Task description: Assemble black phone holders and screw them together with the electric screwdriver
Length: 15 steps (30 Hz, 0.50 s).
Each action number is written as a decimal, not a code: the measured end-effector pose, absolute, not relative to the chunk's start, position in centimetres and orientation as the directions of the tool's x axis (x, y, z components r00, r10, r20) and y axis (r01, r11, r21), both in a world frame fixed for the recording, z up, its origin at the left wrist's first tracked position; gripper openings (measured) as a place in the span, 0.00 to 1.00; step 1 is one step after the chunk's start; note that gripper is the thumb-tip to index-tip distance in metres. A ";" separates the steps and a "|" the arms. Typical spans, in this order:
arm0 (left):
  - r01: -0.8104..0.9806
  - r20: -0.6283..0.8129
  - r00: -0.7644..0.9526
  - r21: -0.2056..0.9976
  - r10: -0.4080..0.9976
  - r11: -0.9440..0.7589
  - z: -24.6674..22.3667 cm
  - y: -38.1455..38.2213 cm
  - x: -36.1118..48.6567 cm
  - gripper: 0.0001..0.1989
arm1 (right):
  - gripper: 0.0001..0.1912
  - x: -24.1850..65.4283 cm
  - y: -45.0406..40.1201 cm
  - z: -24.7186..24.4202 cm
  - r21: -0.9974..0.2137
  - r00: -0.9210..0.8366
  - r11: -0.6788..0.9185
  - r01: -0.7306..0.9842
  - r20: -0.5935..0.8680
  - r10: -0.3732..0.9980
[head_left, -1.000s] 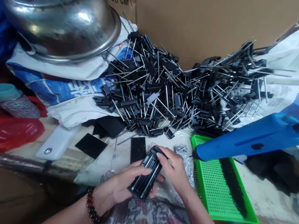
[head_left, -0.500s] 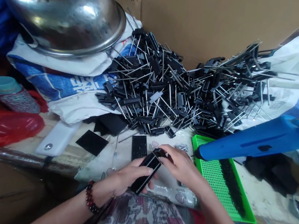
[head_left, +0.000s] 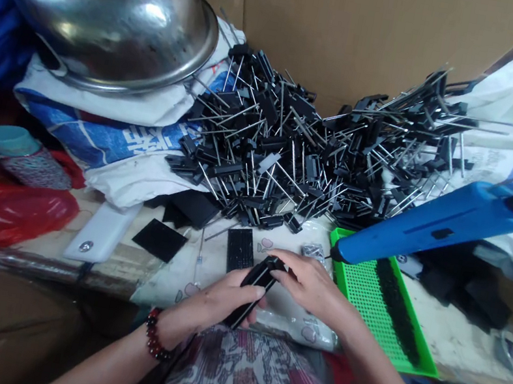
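Note:
My left hand (head_left: pixel 231 297) is wrapped round a black oblong plastic piece (head_left: pixel 253 287), its thumb lying across the upper face. The piece is tilted, with a pale line running along it. At its far end my right hand (head_left: pixel 303 281) grips with thumb and fingers; anything small between those fingertips is hidden. Just behind the left hand lies a black slotted plate (head_left: pixel 240 250) on the table. To the left is a flat black square sheet (head_left: pixel 159 241). A blue electric screwdriver (head_left: pixel 434 223) hangs at the right, its tip over a green perforated tray (head_left: pixel 356 302).
Black parts with thin metal rods make a large heap (head_left: pixel 293 152) at the back. An upturned metal basin (head_left: pixel 113 14) rests on sacks at the left. Small dark pieces, probably screws, lie along the tray. A white device (head_left: pixel 103 231) and a blue-lidded jar (head_left: pixel 27 158) are at the left.
The screwdriver has swung slightly left and down. Both hands stay on the black piece, which has turned a little in the left hand. The view has shifted slightly.

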State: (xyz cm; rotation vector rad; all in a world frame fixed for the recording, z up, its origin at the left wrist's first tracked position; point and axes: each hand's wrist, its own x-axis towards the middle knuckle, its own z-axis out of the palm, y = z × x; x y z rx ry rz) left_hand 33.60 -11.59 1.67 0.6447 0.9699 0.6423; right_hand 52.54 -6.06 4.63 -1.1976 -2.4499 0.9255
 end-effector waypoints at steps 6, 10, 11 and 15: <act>-0.202 -0.445 0.460 0.790 0.768 0.579 1.0 -11.5 33.0 0.09 | 0.11 52.2 -6.0 5.0 -0.683 -0.672 0.474 0.555 -0.032 0.740; -0.083 -0.468 0.461 0.823 0.754 0.562 1.8 -11.5 32.9 0.11 | 0.08 52.1 -6.0 5.1 -0.692 -0.677 0.467 0.550 -0.042 0.735; -0.063 -0.481 0.460 0.821 0.747 0.568 2.0 -11.5 32.9 0.12 | 0.07 52.1 -6.0 5.1 -0.689 -0.675 0.468 0.553 -0.041 0.737; -0.050 -0.488 0.454 0.821 0.745 0.569 2.1 -11.6 33.0 0.14 | 0.07 52.0 -6.0 5.3 -0.700 -0.673 0.441 0.562 -0.077 0.735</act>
